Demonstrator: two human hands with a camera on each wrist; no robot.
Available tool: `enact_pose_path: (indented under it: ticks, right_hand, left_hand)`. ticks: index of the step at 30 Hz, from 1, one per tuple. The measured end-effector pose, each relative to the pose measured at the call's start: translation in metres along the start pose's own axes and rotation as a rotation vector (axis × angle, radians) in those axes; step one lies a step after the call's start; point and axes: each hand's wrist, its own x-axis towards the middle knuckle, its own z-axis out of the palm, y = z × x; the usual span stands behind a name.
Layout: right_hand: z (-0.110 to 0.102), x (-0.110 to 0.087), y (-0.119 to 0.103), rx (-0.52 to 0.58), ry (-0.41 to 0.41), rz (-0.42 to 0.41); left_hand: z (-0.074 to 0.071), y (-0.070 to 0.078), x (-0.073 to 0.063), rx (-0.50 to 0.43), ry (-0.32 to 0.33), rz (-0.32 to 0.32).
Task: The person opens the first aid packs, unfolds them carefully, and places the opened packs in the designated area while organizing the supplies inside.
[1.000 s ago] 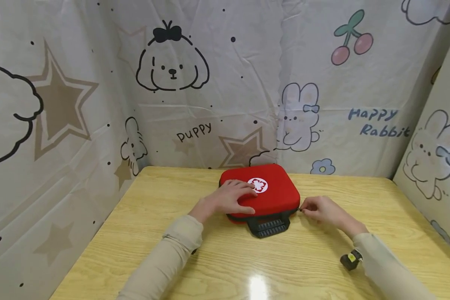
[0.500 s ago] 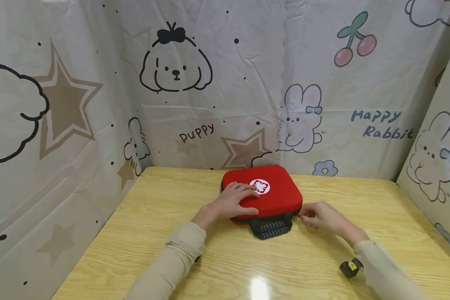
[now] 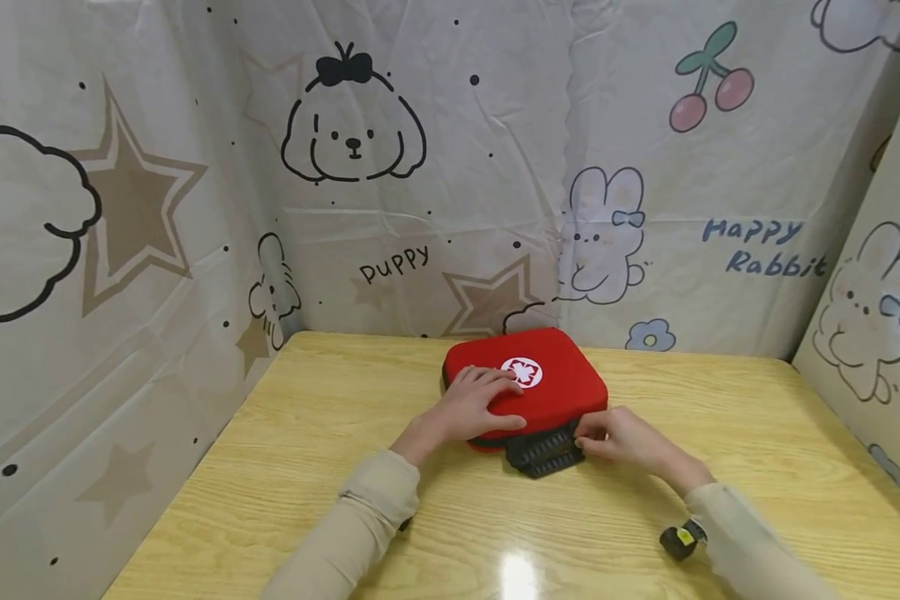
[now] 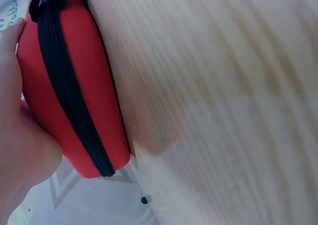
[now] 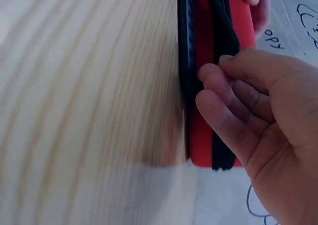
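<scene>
A red first-aid case (image 3: 555, 392) with a white round emblem lies closed-lidded at the back of the table, its black handle (image 3: 543, 457) towards me. My left hand (image 3: 472, 404) rests spread on the lid's left side. At the handle's right end, my right hand (image 3: 626, 437) pinches the zipper pull, which its fingertips mostly hide. The right wrist view has thumb and forefinger together at the black zipper band (image 5: 223, 145), beside a dark strap (image 5: 223, 19). Along the case's side in the left wrist view runs the zipper (image 4: 64, 81).
The light wood table (image 3: 330, 392) meets a printed curtain (image 3: 420, 208) right behind the case. More curtain hangs at both sides. A small black device (image 3: 678, 540) with a yellow mark sits at the right wrist.
My right hand has moved left along the case's front, from its right corner to the handle, with the zipper pull. The handle has shifted slightly. My left hand stays on the lid.
</scene>
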Motion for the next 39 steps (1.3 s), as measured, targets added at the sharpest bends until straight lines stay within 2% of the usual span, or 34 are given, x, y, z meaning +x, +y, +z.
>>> enact_pose_path:
  ticks: [5, 8, 13, 17, 23, 31, 36, 39]
  right_hand:
    - [0.004, 0.005, -0.006, -0.032, 0.006, -0.009]
    - [0.008, 0.009, -0.01, -0.016, -0.001, -0.023]
    - [0.013, 0.012, -0.015, 0.0, -0.005, -0.042]
    - [0.016, 0.014, -0.018, -0.031, 0.0, -0.058]
    - [0.019, 0.015, -0.02, -0.045, 0.016, -0.072]
    - [0.026, 0.018, -0.023, -0.063, 0.075, -0.166]
    - [0.027, 0.018, -0.023, -0.064, 0.053, -0.108]
    - [0.025, 0.017, -0.023, -0.057, 0.036, -0.07]
  left_hand:
    - [0.001, 0.008, 0.0, 0.015, 0.016, -0.032]
    - [0.003, 0.012, 0.0, 0.032, 0.027, -0.06]
    - [0.008, 0.018, 0.0, 0.058, 0.067, -0.093]
    - [0.011, 0.026, 0.0, 0.067, 0.107, -0.13]
    - [0.016, 0.034, 0.002, 0.102, 0.125, -0.162]
    - [0.019, 0.043, 0.004, 0.135, 0.161, -0.205]
    - [0.023, 0.049, 0.007, 0.186, 0.168, -0.242]
    - [0.019, 0.048, 0.007, 0.211, 0.133, -0.233]
